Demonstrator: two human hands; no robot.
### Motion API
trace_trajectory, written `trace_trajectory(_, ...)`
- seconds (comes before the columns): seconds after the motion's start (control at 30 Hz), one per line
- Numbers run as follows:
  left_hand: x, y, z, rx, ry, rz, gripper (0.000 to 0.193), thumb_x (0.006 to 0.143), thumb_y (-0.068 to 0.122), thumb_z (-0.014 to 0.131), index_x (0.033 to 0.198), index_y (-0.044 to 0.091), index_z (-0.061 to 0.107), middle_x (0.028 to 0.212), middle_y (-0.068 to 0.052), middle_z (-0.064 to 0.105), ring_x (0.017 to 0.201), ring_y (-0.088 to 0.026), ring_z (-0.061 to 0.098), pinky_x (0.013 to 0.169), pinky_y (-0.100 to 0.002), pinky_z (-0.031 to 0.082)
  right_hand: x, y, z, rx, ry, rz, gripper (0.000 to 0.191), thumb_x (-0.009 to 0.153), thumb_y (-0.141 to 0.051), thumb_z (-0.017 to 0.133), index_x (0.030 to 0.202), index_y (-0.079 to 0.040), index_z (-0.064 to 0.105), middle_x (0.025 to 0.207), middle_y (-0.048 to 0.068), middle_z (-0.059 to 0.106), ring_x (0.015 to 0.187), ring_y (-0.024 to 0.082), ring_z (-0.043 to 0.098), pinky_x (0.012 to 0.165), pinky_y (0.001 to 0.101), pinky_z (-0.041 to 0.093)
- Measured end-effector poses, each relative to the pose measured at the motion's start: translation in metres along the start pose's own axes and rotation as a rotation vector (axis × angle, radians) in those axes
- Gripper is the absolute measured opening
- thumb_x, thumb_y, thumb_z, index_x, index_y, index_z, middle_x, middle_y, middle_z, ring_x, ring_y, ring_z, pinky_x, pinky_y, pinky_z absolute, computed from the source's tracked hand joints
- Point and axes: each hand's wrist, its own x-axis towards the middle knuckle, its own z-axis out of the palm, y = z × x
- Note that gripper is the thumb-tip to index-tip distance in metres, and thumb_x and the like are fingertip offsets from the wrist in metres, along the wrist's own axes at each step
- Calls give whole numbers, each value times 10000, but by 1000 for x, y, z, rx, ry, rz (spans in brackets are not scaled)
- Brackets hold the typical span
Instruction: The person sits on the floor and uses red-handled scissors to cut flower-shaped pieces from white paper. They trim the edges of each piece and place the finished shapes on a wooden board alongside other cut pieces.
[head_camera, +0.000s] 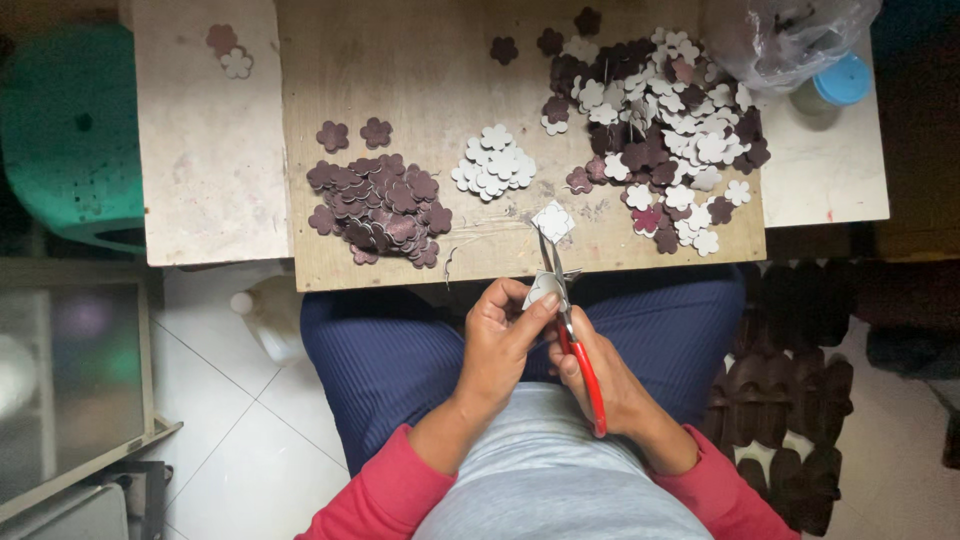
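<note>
A blue-lidded jar (838, 82) beside a clear plastic bag (790, 35); left, perhaps a green stool (70, 130)

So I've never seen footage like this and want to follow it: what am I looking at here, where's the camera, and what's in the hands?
The camera sits on a person's head and looks straight down at their lap and a wooden board before them. No machine: just two bare hands. The left hand pinches a small pale flower-shaped piece. The right hand holds red-handled scissors, blades pointing away towards the board. On the board lie flower-shaped cutouts sorted in heaps: a dark maroon pile, a small white pile, and a large mixed pile. A clear plastic bag lies at the far right corner.
</note>
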Motion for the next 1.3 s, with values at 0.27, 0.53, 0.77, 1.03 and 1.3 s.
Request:
trace_trajectory(0.27,2,7,-1,22,4,-2,140,968,107,732,1008,32,620,913,-34,696,754,-52,613,627,-203,488,-1,6,-1,-62,-1,21,708,991,-685,373,1193,-14,477,720,46,522,598,168,576,589,319,538)
trace_trajectory(0.53,2,12,6,55,85,84,205,965,86,709,1131,-2,627,968,-60,708,803,-60,662,666,-200,548,-1,0,-3,-22,-46,22,670,1016,-633,392,1245,-8,462,753,57,529,641,170,547,629,334,534)
trace_trajectory(0.77,-2,15,7,124,31,111,274,951,23,710,1204,-49,633,1045,-96,723,849,-83,682,732,-229,596,-1,-7,-11,-39,-83,53,755,989,-587,387,1449,11,359,832,77,549,667,191,490,631,348,470)
trace_trajectory(1.03,-5,23,6,154,53,73,299,949,41,717,1233,-15,644,1040,-68,720,798,-43,642,645,-186,549,-3,-2,-12,-44,-90,-19,617,1047,-572,376,1276,-2,434,805,83,518,714,204,514,703,367,497)
trace_trajectory(1.3,-4,32,3,199,41,82,268,940,31,710,1201,-6,661,1030,-62,732,755,-29,613,539,-177,491,-4,-2,-11,-16,-107,16,603,1031,-592,383,1186,-15,465,753,64,526,658,194,541,648,350,513)
